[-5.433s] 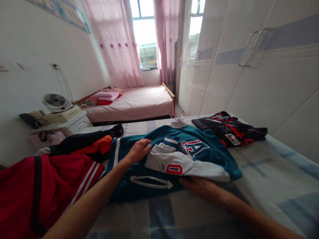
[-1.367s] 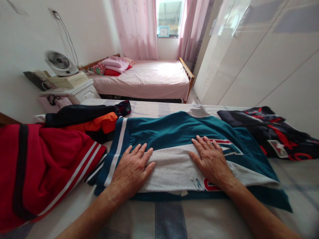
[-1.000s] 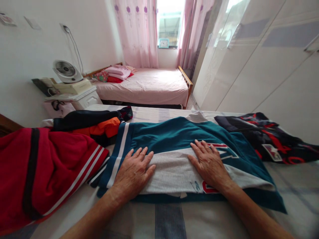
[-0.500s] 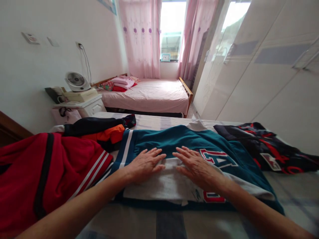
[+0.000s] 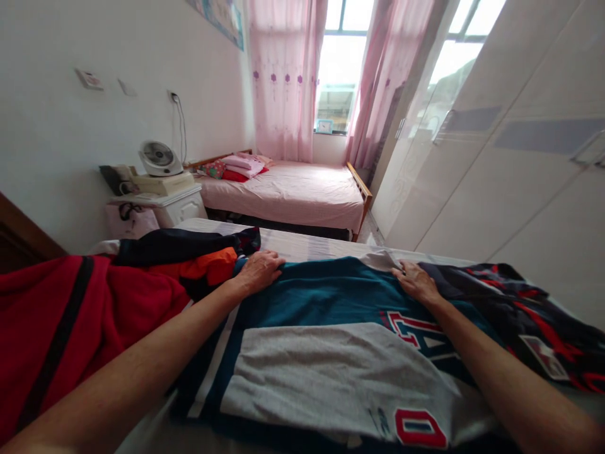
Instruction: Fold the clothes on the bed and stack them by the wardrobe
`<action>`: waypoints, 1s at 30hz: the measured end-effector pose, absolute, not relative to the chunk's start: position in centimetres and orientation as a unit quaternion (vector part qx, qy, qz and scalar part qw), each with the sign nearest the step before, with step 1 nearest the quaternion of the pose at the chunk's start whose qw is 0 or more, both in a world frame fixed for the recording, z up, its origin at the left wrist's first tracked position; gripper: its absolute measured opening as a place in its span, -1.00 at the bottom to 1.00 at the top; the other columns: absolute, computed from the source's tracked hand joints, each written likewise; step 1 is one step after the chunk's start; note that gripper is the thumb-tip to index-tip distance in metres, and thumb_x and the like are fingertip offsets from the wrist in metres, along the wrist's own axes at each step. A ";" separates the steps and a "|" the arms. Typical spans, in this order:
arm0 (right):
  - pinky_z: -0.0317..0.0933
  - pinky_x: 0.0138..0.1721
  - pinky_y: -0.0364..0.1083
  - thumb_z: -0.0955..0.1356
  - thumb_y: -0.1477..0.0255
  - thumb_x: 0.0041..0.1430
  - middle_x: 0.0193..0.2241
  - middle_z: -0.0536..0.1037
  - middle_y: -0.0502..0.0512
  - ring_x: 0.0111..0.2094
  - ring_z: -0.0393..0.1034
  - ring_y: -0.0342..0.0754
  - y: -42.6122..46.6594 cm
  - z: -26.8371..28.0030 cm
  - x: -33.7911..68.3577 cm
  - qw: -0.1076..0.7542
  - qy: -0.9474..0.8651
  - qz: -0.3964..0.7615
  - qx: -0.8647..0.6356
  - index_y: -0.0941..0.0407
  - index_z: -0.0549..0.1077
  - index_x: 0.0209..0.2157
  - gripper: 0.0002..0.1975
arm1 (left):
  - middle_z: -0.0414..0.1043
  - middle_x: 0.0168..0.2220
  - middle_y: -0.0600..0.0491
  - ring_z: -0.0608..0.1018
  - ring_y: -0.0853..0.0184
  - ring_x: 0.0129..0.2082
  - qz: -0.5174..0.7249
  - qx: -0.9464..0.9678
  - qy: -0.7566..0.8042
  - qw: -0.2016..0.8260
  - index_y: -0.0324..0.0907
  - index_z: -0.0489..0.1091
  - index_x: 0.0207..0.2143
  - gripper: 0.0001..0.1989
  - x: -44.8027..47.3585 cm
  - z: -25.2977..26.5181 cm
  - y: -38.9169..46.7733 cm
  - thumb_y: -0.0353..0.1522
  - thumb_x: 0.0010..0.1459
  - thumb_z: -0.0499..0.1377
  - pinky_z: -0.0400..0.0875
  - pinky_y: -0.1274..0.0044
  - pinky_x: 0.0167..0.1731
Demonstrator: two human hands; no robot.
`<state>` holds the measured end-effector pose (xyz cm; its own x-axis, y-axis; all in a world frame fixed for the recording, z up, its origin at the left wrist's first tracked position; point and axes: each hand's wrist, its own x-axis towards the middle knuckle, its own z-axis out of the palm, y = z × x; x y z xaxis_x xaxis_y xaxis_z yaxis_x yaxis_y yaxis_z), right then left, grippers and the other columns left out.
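We note bare left hand (image 5: pixel 259 271) and right hand (image 5: pixel 416 282), fingers bent, at the far edge of a spread teal-and-grey cloth sweatshirt (image 5: pixel 331 353); whether gripping, we cannot tell.

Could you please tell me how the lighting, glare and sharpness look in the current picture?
Head view: the window is blown out nearly white; head view: the glossy wardrobe doors mirror its brightness; head view: the teal sweatshirt darkens along its near edge; head view: the black-and-red garment looks soft toward the right edge.
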<state>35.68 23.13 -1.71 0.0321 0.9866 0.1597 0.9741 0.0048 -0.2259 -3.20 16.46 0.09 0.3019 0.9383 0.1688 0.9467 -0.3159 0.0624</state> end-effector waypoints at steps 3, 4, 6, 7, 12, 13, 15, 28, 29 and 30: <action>0.23 -0.17 0.01 0.19 0.25 0.18 -0.14 0.52 0.28 -0.13 0.40 0.13 23.6 -3.0 36.4 0.143 -0.683 0.034 -0.715 0.17 0.46 -0.14 -0.61 | 0.51 -0.24 0.01 0.52 0.25 -0.21 -0.095 -0.768 -0.633 0.019 -0.10 0.46 -0.29 -0.82 -3.3 -0.6 17.8 -0.34 0.12 0.07 0.35 0.49 -0.23; 0.23 -0.19 -0.03 0.17 0.25 0.18 -0.18 0.54 0.24 -0.16 0.42 0.10 23.7 -3.3 36.7 0.149 -0.679 0.036 -0.718 0.14 0.48 -0.18 -0.63 | 0.51 -0.24 0.01 0.53 0.24 -0.23 -0.104 -0.751 -0.652 0.019 -0.10 0.45 -0.28 -0.80 -3.5 -0.9 18.1 -0.33 0.15 0.03 0.35 0.48 -0.27; 0.23 -0.23 -0.06 0.14 0.24 0.20 -0.24 0.56 0.19 -0.22 0.44 0.07 23.7 -3.8 37.0 0.165 -0.667 0.036 -0.726 0.11 0.48 -0.21 -0.62 | 0.52 -0.25 -0.01 0.54 0.22 -0.25 -0.126 -0.720 -0.682 0.020 -0.11 0.44 -0.26 -0.75 -3.8 -1.6 18.4 -0.29 0.19 -0.02 0.35 0.47 -0.31; 0.23 -0.25 -0.06 0.13 0.23 0.20 -0.25 0.56 0.19 -0.23 0.44 0.07 23.7 -3.9 37.2 0.172 -0.661 0.036 -0.729 0.12 0.47 -0.21 -0.61 | 0.52 -0.25 0.00 0.54 0.22 -0.25 -0.137 -0.711 -0.689 0.021 -0.11 0.43 -0.25 -0.74 -4.0 -2.0 18.4 -0.28 0.20 -0.03 0.35 0.48 -0.32; 0.24 -0.20 -0.05 0.14 0.24 0.17 -0.19 0.54 0.17 -0.18 0.43 0.08 24.1 -4.2 37.6 0.189 -0.662 0.049 -0.723 0.10 0.46 -0.16 -0.61 | 0.51 -0.20 0.06 0.53 0.30 -0.20 -0.174 -0.717 -0.675 0.018 -0.11 0.42 -0.24 -0.75 -4.6 -3.4 18.3 -0.25 0.21 -0.02 0.33 0.54 -0.26; 0.24 -0.17 -0.05 0.14 0.24 0.16 -0.16 0.53 0.17 -0.16 0.42 0.07 24.2 -4.3 37.6 0.191 -0.665 0.053 -0.720 0.10 0.46 -0.14 -0.60 | 0.50 -0.21 0.06 0.52 0.31 -0.20 -0.176 -0.720 -0.671 0.017 -0.12 0.42 -0.23 -0.74 -4.7 -3.4 18.2 -0.24 0.21 -0.02 0.33 0.55 -0.25; 0.22 -0.11 -0.04 0.14 0.23 0.15 -0.11 0.50 0.20 -0.11 0.40 0.08 24.4 -4.3 37.6 0.195 -0.668 0.059 -0.716 0.12 0.44 -0.09 -0.57 | 0.49 -0.20 0.06 0.51 0.32 -0.19 -0.173 -0.727 -0.664 0.018 -0.11 0.43 -0.21 -0.71 -5.0 -3.3 18.1 -0.21 0.22 -0.02 0.32 0.56 -0.22; 0.14 0.05 0.05 0.13 0.18 0.15 0.01 0.41 0.29 0.02 0.29 0.15 24.8 -5.0 38.0 0.186 -0.697 0.061 -0.690 0.22 0.38 0.01 -0.46 | 0.42 -0.22 -0.06 0.44 0.18 -0.20 -0.129 -0.724 -0.674 0.067 -0.16 0.47 -0.21 -0.67 -5.3 -2.8 17.3 -0.17 0.16 0.04 0.30 0.40 -0.17; 0.14 0.06 0.05 0.13 0.19 0.15 0.01 0.41 0.29 0.02 0.30 0.15 24.8 -5.1 38.1 0.184 -0.698 0.060 -0.690 0.22 0.38 0.01 -0.46 | 0.41 -0.22 -0.06 0.44 0.18 -0.20 -0.128 -0.723 -0.675 0.068 -0.16 0.47 -0.21 -0.67 -5.3 -2.8 17.3 -0.17 0.16 0.03 0.30 0.40 -0.17; 0.13 0.06 0.05 0.12 0.19 0.15 0.01 0.41 0.29 0.02 0.30 0.15 24.8 -5.1 38.1 0.183 -0.698 0.060 -0.690 0.22 0.38 0.01 -0.46 | 0.41 -0.22 -0.06 0.43 0.18 -0.20 -0.127 -0.723 -0.676 0.069 -0.16 0.47 -0.21 -0.67 -5.3 -2.9 17.3 -0.17 0.16 0.03 0.30 0.40 -0.17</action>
<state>38.10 24.82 -5.11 0.0181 0.9848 0.1729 0.9412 0.0416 -0.3353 -5.27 17.33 -2.86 0.0537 0.9594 0.2768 0.9944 -0.0767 0.0730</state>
